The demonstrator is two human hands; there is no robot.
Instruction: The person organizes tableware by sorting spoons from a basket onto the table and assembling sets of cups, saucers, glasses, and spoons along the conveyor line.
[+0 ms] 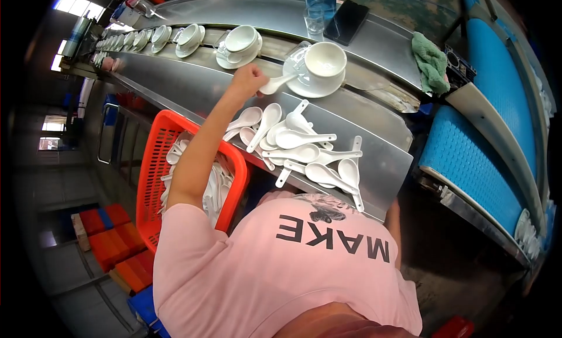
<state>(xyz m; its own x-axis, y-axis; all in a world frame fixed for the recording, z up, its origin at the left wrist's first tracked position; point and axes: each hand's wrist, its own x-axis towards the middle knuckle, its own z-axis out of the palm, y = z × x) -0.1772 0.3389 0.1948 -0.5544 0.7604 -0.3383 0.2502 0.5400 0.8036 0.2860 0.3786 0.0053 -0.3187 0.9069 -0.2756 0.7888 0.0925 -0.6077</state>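
My left hand is closed on a white soup spoon; its handle reaches over the edge of a saucer. On that saucer stands a white bowl, with a clear glass-like piece beside it. Just below lies a loose pile of white spoons on the metal ledge. Of my right arm only a narrow strip shows beside the shirt, near the ledge's corner, and its fingers are hidden.
A red basket of spoons stands at the ledge's left. Several bowl-and-saucer sets line the track. A black phone, small glass and green cloth lie along the far ledge. At right is a blue conveyor belt.
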